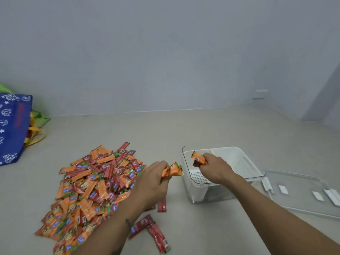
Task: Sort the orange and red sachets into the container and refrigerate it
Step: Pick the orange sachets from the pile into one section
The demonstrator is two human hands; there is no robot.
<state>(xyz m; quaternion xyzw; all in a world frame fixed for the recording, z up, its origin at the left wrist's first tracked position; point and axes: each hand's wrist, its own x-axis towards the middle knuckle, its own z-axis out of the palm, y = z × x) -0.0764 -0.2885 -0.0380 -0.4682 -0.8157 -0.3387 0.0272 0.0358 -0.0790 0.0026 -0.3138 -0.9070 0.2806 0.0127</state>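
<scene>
A big heap of orange and red sachets (92, 188) lies on the pale floor at the left. My left hand (152, 181) is at the heap's right edge, closed on a few orange sachets (173, 169). A clear container (220, 192) with a white perforated basket insert (239, 162) stands to the right. My right hand (215, 167) hovers over the container's left part, gripping a small bunch of orange and red sachets (198, 159). Three red sachets (152, 229) lie loose on the floor below my left forearm.
The container's clear lid (301, 192) lies flat to the right of it. A blue patterned bag (12, 127) with green and yellow bags behind it stands at the far left against the wall. A wall socket (260, 94) is at the back right.
</scene>
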